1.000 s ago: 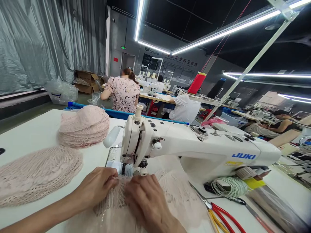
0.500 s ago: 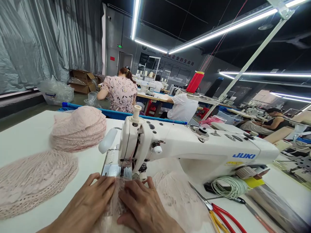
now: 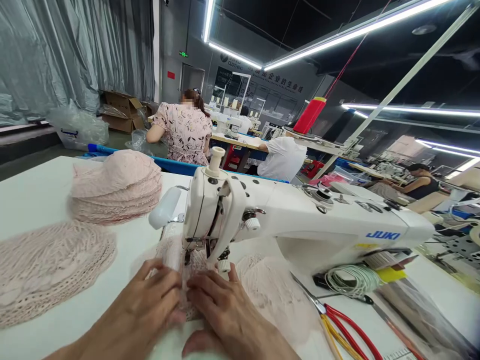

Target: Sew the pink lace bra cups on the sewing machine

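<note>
Both my hands lie flat on a piece of pale pink lace [image 3: 273, 295] under the needle of a white JUKI sewing machine [image 3: 300, 220]. My left hand [image 3: 146, 310] presses the lace just left of the presser foot [image 3: 204, 252], fingers stretched forward. My right hand [image 3: 225, 315] rests beside it on the right, fingers flat and pointing at the foot. The lace passes under the foot and shows behind it. The two hands nearly touch.
Two stacks of pink lace pieces sit on the white table at left, one near [image 3: 48, 270], one farther [image 3: 116, 187]. Red-and-yellow-handled scissors [image 3: 337, 320] and a coil of pale cord [image 3: 352, 280] lie at right. Other people sit at machines behind, one in a floral top [image 3: 183, 132].
My fingers went from pinching the lace to lying flat on it. The lace has fed forward under the presser foot and now shows behind the needle. The camera shifted slightly.
</note>
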`<state>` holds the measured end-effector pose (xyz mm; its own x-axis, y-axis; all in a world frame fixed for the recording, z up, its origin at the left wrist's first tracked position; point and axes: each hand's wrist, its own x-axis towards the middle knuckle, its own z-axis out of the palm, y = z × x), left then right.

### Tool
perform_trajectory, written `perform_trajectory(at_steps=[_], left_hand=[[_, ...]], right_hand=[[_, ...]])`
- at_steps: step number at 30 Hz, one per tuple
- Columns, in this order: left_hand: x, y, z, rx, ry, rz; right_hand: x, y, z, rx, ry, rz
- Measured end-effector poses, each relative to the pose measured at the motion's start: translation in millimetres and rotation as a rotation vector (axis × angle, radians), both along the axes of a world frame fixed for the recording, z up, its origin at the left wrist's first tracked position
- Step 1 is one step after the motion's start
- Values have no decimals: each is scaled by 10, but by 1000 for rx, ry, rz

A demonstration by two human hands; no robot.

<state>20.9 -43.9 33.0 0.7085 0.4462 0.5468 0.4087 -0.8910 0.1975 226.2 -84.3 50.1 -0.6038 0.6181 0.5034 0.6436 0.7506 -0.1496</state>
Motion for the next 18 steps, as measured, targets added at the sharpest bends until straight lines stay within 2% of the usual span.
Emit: perform_trajectory(at_steps=[3,5,14,18], left_hand=[[23,-220,8,-34,-15,70],[47,-262,22,5,-3,113],[-24,-111,12,-3,-55,139],[-5,-150,38,4,-34,122]], right_hand=[[-16,-29,-6,5,7,-8],[-30,-29,-25,28,56,-21],[-66,2,-71,71,117,-97],[-48,-14,-60,51,76,-55]])
